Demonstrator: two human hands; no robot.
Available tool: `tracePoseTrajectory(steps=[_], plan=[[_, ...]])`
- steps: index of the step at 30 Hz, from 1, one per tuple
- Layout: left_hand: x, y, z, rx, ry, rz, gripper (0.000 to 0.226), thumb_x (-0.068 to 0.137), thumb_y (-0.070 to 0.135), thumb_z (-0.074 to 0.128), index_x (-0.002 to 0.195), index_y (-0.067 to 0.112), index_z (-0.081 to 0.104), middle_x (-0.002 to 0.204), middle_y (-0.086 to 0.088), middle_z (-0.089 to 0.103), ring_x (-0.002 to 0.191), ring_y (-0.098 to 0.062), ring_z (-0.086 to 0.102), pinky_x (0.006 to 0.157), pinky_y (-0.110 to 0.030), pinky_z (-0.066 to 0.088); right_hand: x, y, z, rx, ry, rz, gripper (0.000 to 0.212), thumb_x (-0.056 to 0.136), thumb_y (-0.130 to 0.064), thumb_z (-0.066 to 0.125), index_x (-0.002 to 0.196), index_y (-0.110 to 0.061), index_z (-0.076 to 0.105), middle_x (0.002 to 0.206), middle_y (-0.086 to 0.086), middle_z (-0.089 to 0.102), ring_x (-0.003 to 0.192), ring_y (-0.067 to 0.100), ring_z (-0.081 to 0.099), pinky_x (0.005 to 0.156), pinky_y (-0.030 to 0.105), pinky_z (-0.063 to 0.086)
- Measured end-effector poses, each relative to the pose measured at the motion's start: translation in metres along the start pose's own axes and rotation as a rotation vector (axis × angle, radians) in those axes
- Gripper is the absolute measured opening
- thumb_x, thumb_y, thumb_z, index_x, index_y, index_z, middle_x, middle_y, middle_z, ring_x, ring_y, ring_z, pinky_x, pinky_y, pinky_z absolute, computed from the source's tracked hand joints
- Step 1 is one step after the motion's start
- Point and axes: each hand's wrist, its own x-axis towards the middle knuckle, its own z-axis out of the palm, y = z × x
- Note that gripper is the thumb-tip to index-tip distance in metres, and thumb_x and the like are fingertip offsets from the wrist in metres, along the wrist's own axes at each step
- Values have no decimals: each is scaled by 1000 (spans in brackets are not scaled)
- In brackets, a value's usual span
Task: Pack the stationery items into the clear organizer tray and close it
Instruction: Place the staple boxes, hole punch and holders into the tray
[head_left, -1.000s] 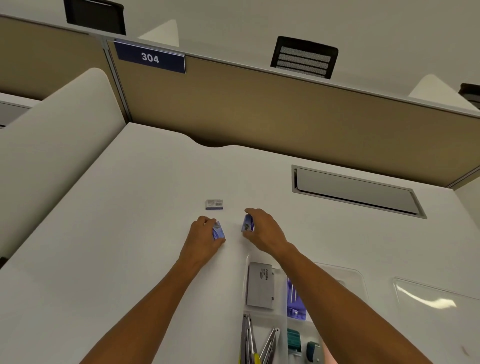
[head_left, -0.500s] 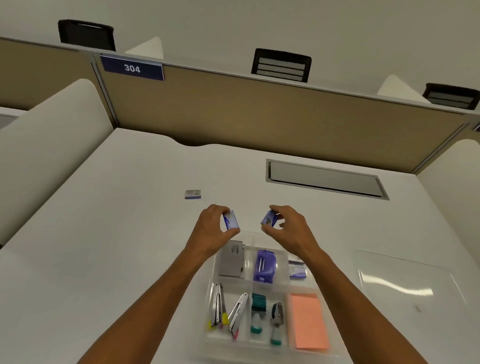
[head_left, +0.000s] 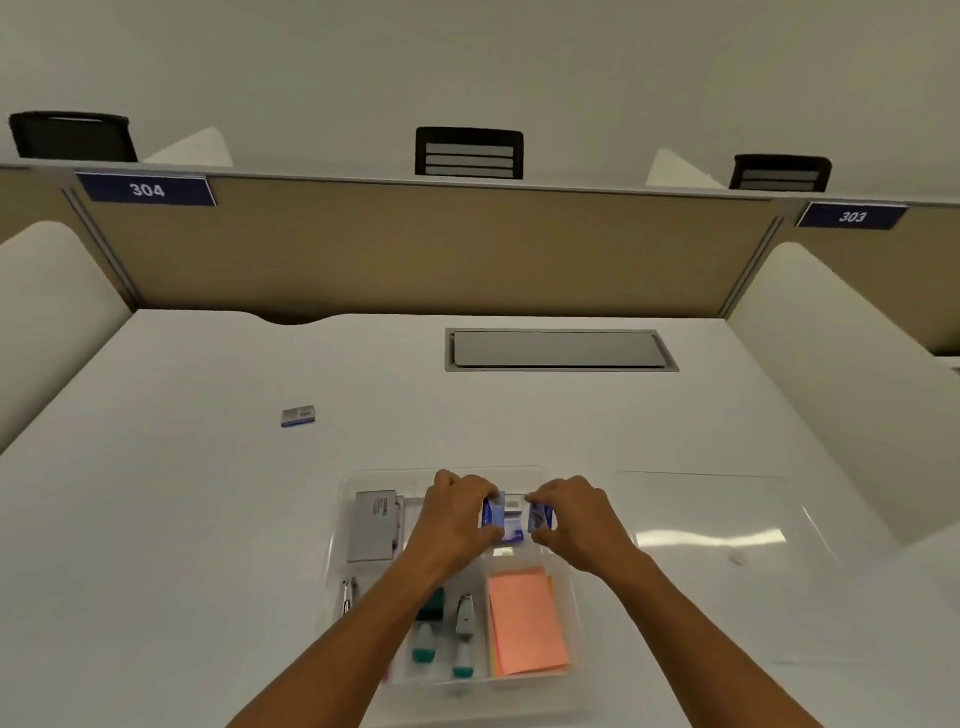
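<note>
Signs: "304" on the blue plate (head_left: 147, 189) at far left of the partition, "303" on its twin (head_left: 852, 216) at far right — both crisp.
Grey box: sits in the tray's far-left compartment (head_left: 375, 525); there's print on its lid, too small to read.
Left grip: left hand (head_left: 457, 519) is pinched around a small blue box (head_left: 493, 512), low over the tray's far-middle section.
Right grip: right hand (head_left: 576, 519) clamps a second small blue box (head_left: 540, 517), just beside the first, with more blue-and-white packaging showing between them.
Tray: clear organizer tray (head_left: 348, 486) lies on the white table (head_left: 182, 519), directly under both hands.
Near compartments: orange sticky notes (head_left: 527, 621) on the right; teal-tipped pieces (head_left: 423, 642) beside them, half hidden by the left forearm.
Lid: clear lid (head_left: 717, 535) flat on the table, right of the tray, apart from it.
Stray: one small box (head_left: 298, 415) alone on the table, well left of and beyond the tray; label unreadable.
</note>
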Motion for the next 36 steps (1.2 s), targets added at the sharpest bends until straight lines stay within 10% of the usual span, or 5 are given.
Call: tracePoseTrajectory(steps=[18, 36], plan=[[6, 6, 46, 121, 6, -124, 65, 71, 53, 75, 128, 33, 51, 134, 11, 54, 136, -20, 29, 107, -37, 32, 9, 2, 21, -147, -37, -107, 43, 85, -53, 65, 120, -28, 61, 117, -1, 66, 108, 22, 44, 89, 34, 35], [-19, -94, -68, -17, 257, -288, 57, 86, 45, 64, 137, 26, 46, 150, -1, 37, 140, -22, 27, 114, -40, 25, 59, -73, 20, 287, 24, -56, 57, 90, -44, 62, 143, -34, 40, 145, -6, 48, 136, 21, 35, 110, 39, 33]])
